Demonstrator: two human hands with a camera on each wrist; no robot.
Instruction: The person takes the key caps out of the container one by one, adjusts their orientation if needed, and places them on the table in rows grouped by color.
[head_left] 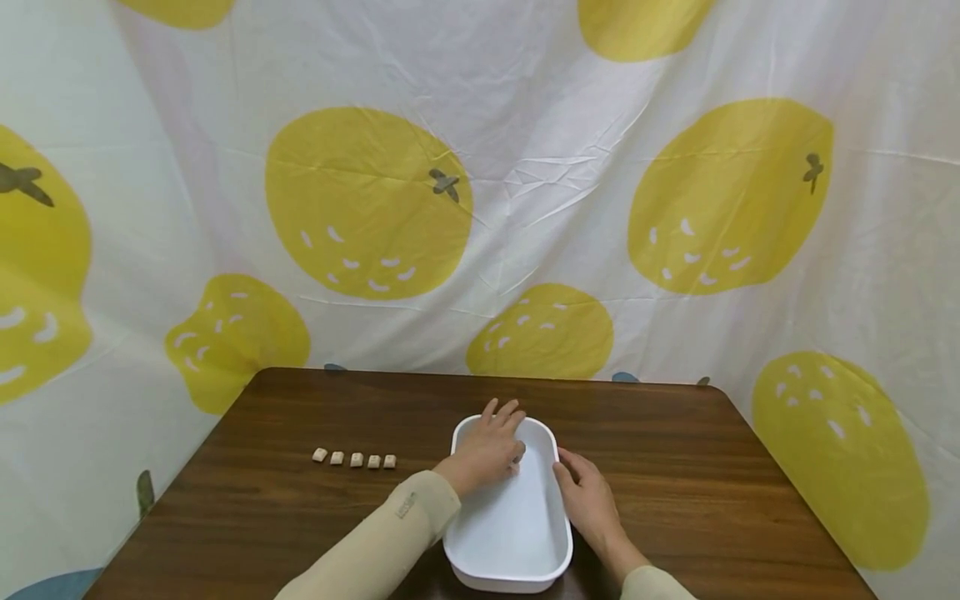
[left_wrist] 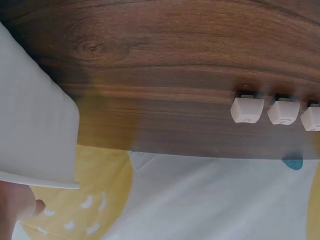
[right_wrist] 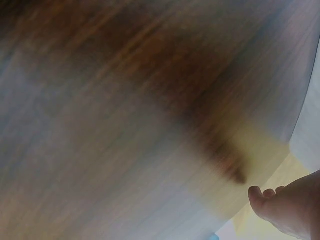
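Observation:
A white, rounded rectangular tub stands on the table. My left hand reaches over its left rim, with several fingers extended toward the far end. The thumb and index finger are bent close together over the inside; whether something small is between them is not clear. My right hand lies along the tub's outer right wall, fingers fairly straight and thumb near the rim. In the right wrist view, the right fingers show beside the tub. Left of the tub sits a row of small off-white keycaps, seen closer as printed keycaps in the left wrist view.
The dark brown wooden table has rounded far corners. Behind its far edge hangs a white cloth printed with yellow lemons. The table surface looks blurred in the right wrist view.

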